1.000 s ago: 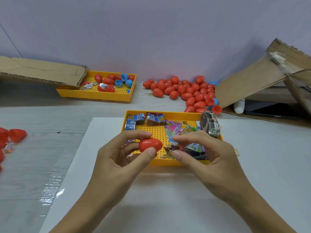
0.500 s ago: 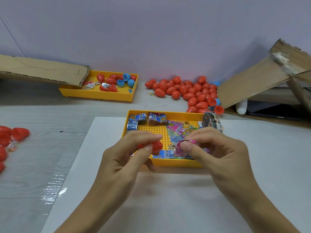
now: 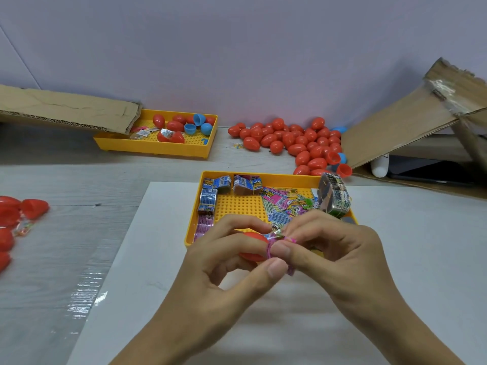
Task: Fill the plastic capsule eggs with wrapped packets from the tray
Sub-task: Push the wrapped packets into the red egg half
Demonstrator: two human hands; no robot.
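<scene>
Head view: left hand point(image 3: 210, 262) holds a red egg point(image 3: 251, 248) in a curled grip; right hand point(image 3: 340, 251) pinches a pink packet point(image 3: 271, 246) against it, over the tray point(image 3: 263, 177)'s near edge

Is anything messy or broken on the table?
Yes. A heap of red eggs lies loose on the table by the wall, outside any tray, with a few open halves at its edge. The cardboard box on the right has torn flaps and leans tilted.

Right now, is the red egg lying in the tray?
No, the left hand holds the red egg above the tray.
</scene>
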